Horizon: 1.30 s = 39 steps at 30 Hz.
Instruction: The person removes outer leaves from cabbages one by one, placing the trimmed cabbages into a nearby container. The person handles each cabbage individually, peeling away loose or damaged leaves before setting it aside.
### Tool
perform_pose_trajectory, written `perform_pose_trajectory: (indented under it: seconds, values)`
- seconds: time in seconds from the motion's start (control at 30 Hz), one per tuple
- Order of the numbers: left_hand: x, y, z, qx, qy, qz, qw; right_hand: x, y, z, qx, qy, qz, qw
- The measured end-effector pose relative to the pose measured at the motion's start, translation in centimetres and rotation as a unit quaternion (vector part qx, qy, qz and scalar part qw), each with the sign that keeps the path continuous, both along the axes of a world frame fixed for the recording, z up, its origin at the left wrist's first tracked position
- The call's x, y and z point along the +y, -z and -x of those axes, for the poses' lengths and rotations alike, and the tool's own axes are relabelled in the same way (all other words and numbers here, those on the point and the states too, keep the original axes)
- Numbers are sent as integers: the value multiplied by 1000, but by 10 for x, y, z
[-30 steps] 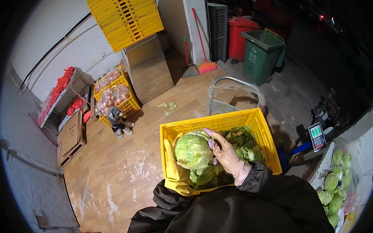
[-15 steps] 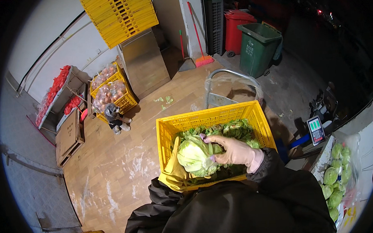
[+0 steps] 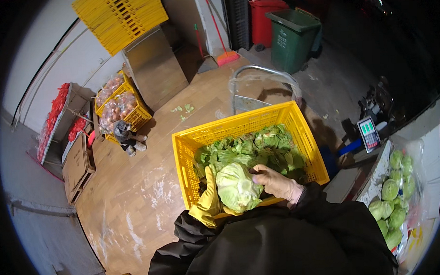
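A pale green lettuce head (image 3: 238,188) sits over the near side of a yellow plastic crate (image 3: 182,163). My left hand (image 3: 207,202), in a yellow rubber glove, cups it from the left and below. On its other side is my right hand (image 3: 276,184), in a pale glove with darker fingertips. Its fingers are bent and closed against the head's right edge; whether they pinch a leaf there is hidden. Loose, crumpled green leaves (image 3: 235,149) fill the crate behind the head, some browned at their edges.
A metal trolley handle (image 3: 233,88) rises behind the crate. At right, lettuce heads (image 3: 390,189) lie on plastic beside a scale display (image 3: 369,133). A small grey dog (image 3: 125,136) sits at left by crates of bagged produce (image 3: 117,109). Bins (image 3: 289,43) stand at back.
The lettuce head has come nearer my body and is turned. My right hand has slid off its top to its right edge, fingers more curled. More leaves show in the crate.
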State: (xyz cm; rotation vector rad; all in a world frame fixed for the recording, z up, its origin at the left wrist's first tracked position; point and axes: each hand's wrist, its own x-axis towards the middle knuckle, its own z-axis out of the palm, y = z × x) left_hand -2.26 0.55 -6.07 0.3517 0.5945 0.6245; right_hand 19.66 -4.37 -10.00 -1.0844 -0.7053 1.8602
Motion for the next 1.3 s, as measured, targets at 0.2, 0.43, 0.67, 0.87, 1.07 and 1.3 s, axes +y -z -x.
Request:
perform_pose_trajectory:
  seconds: [0.2,0.43,0.67,0.87,1.07,1.3]
  values:
    - [-6,69,23,122,182,-123,968,-17,12,-3,-214,-75,28,973]
    - [-15,98,16,129,155,-286,937,-26,-11,-2,-305,12,-12,952]
    - [-12,19,-7,1,2,-120,993,-8,-40,-1,-174,151,-149,962]
    - [-9,-4,-11,-39,-149,-129,980,-19,-29,12,-137,72,-50,987]
    - [1,7,4,-2,-135,-243,960,0,-33,25,216,49,-57,973]
    - [18,13,34,141,-75,-172,972,12,-58,33,-236,108,-335,906]
